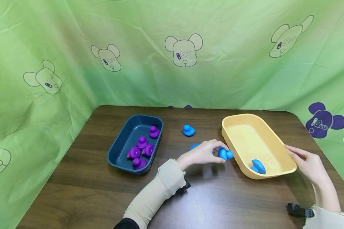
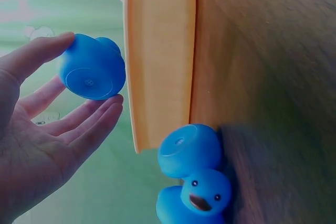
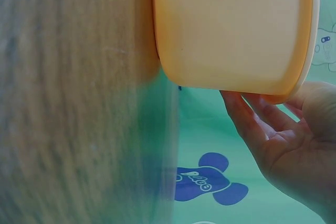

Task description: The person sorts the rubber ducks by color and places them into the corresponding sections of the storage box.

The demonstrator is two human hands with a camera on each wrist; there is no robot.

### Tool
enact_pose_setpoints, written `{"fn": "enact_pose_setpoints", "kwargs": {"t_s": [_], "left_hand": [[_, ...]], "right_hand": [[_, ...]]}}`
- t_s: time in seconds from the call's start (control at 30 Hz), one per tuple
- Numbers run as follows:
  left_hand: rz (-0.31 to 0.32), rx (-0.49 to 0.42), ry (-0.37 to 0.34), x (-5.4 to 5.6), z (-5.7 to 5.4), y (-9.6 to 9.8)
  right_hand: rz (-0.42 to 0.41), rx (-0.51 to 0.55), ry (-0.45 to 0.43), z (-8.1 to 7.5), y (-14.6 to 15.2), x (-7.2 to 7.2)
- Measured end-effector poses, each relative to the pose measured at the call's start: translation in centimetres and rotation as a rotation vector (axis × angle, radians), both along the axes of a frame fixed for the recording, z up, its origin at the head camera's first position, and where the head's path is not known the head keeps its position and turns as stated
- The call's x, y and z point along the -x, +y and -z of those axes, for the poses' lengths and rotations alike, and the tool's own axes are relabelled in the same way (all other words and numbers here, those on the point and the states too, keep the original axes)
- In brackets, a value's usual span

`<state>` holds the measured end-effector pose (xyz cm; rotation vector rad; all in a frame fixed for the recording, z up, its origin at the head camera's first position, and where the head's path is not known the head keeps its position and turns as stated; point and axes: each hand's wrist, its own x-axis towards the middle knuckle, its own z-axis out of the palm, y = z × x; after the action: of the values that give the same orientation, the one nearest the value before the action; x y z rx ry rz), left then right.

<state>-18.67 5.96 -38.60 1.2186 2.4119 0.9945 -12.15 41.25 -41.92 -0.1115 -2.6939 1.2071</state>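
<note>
My left hand (image 1: 207,152) pinches a blue rubber duck (image 1: 225,154) between thumb and fingertips at the left side of a yellow bin (image 1: 252,127). The duck's round underside faces the camera in the left wrist view, raised beside the bin's rim. One blue duck (image 1: 258,167) lies on its side within the bin, near its front end. On the bin's right rim, my right hand (image 1: 309,163) grips with thumb and fingers. Another blue duck (image 1: 194,146) is partly hidden behind my left hand; a further one (image 1: 188,130) sits beyond it on the table.
To the left stands a dark blue bin (image 1: 123,140) with several purple ducks (image 1: 142,142) in it. The brown wooden table (image 1: 83,190) meets a green printed cloth (image 1: 143,79) at the back and sides.
</note>
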Motion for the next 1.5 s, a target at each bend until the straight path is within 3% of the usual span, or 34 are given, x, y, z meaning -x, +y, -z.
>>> {"fn": "enact_pose_setpoints", "kwargs": {"t_s": [0.43,0.53,0.6,0.77,0.83,1.07,1.3,1.5], "left_hand": [[-0.007,-0.054,-0.008,0.4,-0.7,1.4],[-0.002,-0.059,0.004,0.4,-0.8,1.7],[0.002,-0.06,0.018,0.4,-0.9,1.9],[0.002,-0.077,0.034,0.5,-1.0,2.4],[0.001,-0.086,0.032,0.6,-1.0,2.7],[0.0,-0.086,0.063,0.9,-0.7,3.5],[-0.008,-0.075,0.082,1.1,-0.6,4.3],[-0.012,-0.05,0.108,1.2,-0.4,5.2]], "right_hand": [[-0.021,-0.019,0.006,-0.2,-0.1,-0.1],[-0.01,-0.032,-0.024,0.5,0.6,0.2],[0.001,-0.051,-0.034,2.2,2.2,0.9],[0.014,-0.05,-0.029,2.3,2.1,1.0],[0.007,-0.03,-0.04,1.1,1.1,0.5],[0.016,-0.039,-0.042,3.0,2.9,1.4],[0.011,-0.014,-0.018,2.9,2.8,1.3],[0.037,-0.066,-0.026,5.6,5.2,2.5]]}}
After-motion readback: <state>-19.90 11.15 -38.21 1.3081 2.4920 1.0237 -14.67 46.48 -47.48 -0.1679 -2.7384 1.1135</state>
